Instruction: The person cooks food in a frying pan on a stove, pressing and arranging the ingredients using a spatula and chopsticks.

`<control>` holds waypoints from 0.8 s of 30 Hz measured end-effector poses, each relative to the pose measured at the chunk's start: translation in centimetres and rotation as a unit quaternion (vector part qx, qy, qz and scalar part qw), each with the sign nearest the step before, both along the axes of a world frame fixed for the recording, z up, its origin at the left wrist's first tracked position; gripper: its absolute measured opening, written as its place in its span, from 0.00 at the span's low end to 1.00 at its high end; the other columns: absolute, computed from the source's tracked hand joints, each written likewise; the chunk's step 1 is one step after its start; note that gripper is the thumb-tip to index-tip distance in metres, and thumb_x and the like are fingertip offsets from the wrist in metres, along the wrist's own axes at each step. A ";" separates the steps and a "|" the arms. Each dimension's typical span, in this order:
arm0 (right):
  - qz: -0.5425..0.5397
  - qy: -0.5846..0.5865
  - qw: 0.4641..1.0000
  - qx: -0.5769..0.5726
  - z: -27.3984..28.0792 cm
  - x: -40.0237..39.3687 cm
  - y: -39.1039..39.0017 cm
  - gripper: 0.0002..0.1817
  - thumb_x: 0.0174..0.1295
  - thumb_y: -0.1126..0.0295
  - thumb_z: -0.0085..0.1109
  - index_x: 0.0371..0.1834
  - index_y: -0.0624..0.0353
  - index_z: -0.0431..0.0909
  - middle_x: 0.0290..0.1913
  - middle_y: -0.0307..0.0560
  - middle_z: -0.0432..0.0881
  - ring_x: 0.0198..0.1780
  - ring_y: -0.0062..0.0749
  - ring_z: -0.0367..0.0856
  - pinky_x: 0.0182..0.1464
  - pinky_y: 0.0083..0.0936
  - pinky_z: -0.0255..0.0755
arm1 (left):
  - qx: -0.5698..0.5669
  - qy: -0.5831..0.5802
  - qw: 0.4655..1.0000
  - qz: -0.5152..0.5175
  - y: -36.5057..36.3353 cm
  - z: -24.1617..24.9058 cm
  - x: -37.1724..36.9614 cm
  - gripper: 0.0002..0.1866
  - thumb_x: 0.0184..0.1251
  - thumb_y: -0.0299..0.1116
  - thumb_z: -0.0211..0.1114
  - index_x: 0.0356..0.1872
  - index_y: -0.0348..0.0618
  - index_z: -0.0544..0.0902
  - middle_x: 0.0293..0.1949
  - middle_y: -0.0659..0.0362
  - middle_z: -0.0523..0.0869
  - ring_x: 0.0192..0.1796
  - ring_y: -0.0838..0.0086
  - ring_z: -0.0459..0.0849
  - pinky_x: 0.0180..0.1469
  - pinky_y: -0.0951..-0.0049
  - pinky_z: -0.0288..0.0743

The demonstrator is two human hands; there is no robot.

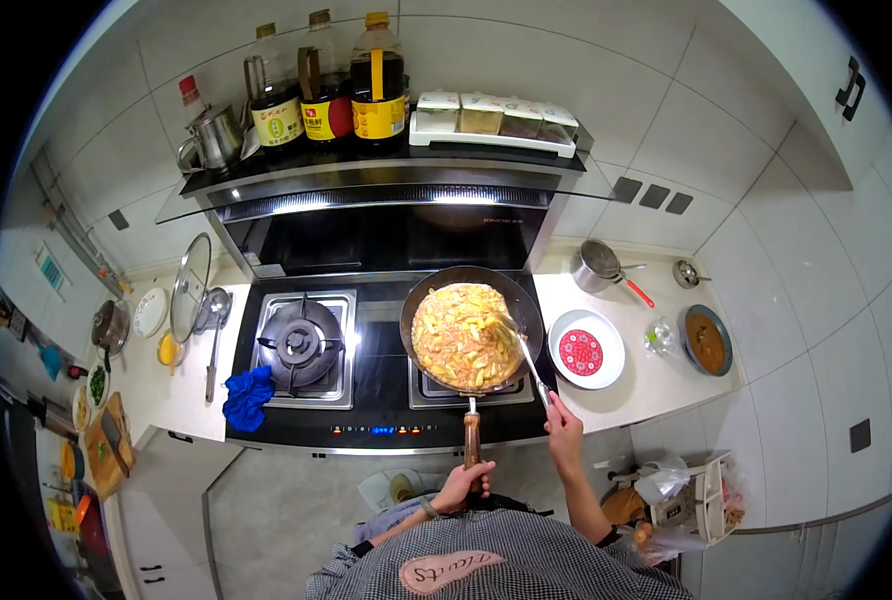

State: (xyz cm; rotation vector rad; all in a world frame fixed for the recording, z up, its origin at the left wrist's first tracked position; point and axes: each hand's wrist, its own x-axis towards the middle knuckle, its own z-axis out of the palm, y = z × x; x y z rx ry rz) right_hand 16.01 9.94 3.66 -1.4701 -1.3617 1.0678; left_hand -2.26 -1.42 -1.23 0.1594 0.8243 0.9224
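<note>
Fingers of the left hand (461, 487) are wrapped around the wooden handle (472, 440) of the wok (471, 328), which sits on the right burner of the stove (366, 400) and is full of yellowish chopped food. Those of the right hand (562, 412) are clenched on the spatula (526, 362), its blade resting in the food at the wok's right side. Just right of the wok, a white plate (586, 349) with a red centre stands on the worktop (646, 385). On the near left corner of the stove lies a blue cloth (247, 396), beside the bare left burner (301, 345).
</note>
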 end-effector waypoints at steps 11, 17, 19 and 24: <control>-0.023 -0.004 0.999 -0.043 3.2 -0.1 -4.6 0.21 0.70 0.66 0.47 0.62 0.65 0.71 0.24 0.34 0.70 0.25 0.15 0.65 0.27 0.17 0.62 | -0.007 0.012 1.000 0.006 0.0 1.1 0.0 0.11 0.66 0.36 0.64 0.31 0.45 0.72 0.23 0.66 0.73 0.26 0.80 0.74 0.29 0.76 0.71; -0.002 -0.010 0.999 0.041 1.9 -1.9 0.7 0.21 0.70 0.66 0.47 0.61 0.68 0.70 0.29 0.44 0.77 0.28 0.22 0.70 0.32 0.22 0.67 | -0.005 0.008 1.000 -0.001 -0.1 0.3 0.2 0.11 0.66 0.37 0.64 0.30 0.45 0.72 0.23 0.66 0.73 0.25 0.80 0.74 0.29 0.76 0.72; -0.003 -0.049 0.992 0.113 0.2 -3.4 4.0 0.21 0.70 0.66 0.48 0.62 0.67 0.70 0.26 0.33 0.69 0.24 0.14 0.62 0.25 0.17 0.59 | -0.005 -0.018 1.000 0.008 -0.1 -0.3 0.1 0.10 0.65 0.36 0.65 0.33 0.45 0.74 0.23 0.66 0.74 0.23 0.80 0.75 0.27 0.77 0.73; 0.052 -0.091 0.993 0.045 -1.3 -6.6 8.3 0.21 0.69 0.62 0.48 0.59 0.62 0.73 0.43 0.67 0.81 0.48 0.45 0.83 0.46 0.30 0.74 | -0.005 0.019 1.000 0.002 -0.2 0.6 -0.1 0.10 0.65 0.38 0.65 0.33 0.46 0.74 0.24 0.66 0.75 0.24 0.80 0.76 0.28 0.77 0.73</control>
